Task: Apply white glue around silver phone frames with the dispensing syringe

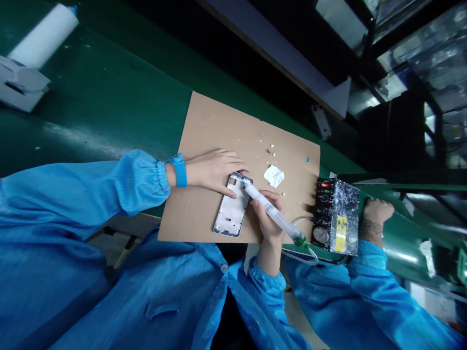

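Note:
A white phone frame [232,209] with a dark rim and cut-outs lies slightly tilted on a brown cardboard sheet [215,126]. My left hand [215,170], with a blue band at the wrist, grips its upper left part: the thumb rests on the left edge and the fingertips reach the top edge. My right hand [269,216] is closed around a clear dispensing syringe [272,210] with whitish contents. Its blue tip is at the top of the frame, and a green cap with a thin hose is at the other end.
A crumpled white paper [273,176] and small white crumbs lie on the cardboard. To the right stands a paint-spattered control box [335,216] with a gauge and hose. Beyond it rests another person's fist [378,211]. At far left is a white cartridge [44,36] on a holder.

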